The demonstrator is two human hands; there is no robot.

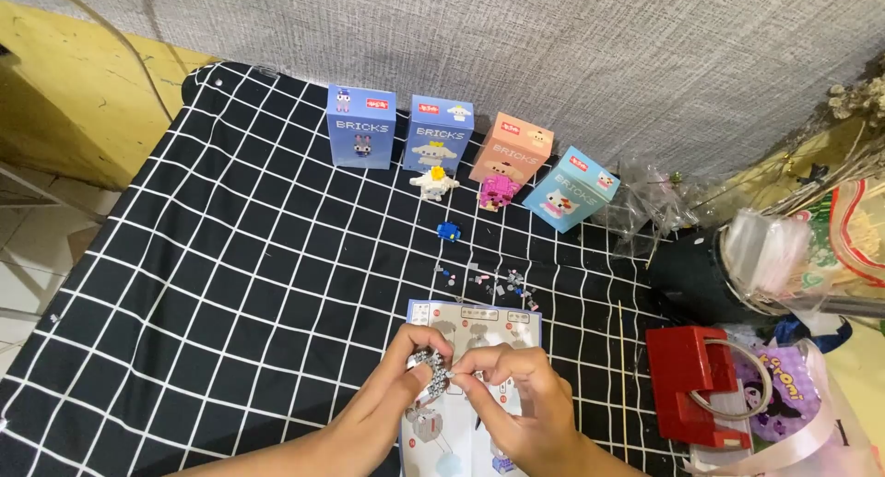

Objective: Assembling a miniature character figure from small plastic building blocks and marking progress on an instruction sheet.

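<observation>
Both hands low in the middle, close together. Left hand (pixel 398 385) and right hand (pixel 516 394) pinching a small grey brick model (pixel 431 371) between the fingertips, one hand on each side, fingers curled tight around it. Model up off the table, right over a paper guide (pixel 466 329) lying flat on the black cloth with white squares (pixel 230 256). Just past the guide, a little heap of loose bricks (pixel 489 282), grey and small. A bit farther, one blue brick piece (pixel 448 230) alone. At the back, four boxes standing in a row: blue box (pixel 361 127), second blue box (pixel 440 134), pink box (pixel 512 150) and a tilted light blue box (pixel 572 189). White figure (pixel 433 182) in front of the second box, pink figure (pixel 496 191) in front of the pink one. To the right of the hands, a red box (pixel 687 380) with a ring on it, near clear plastic bags (pixel 770 247). Thin stick (pixel 622 376) between guide and red box.
</observation>
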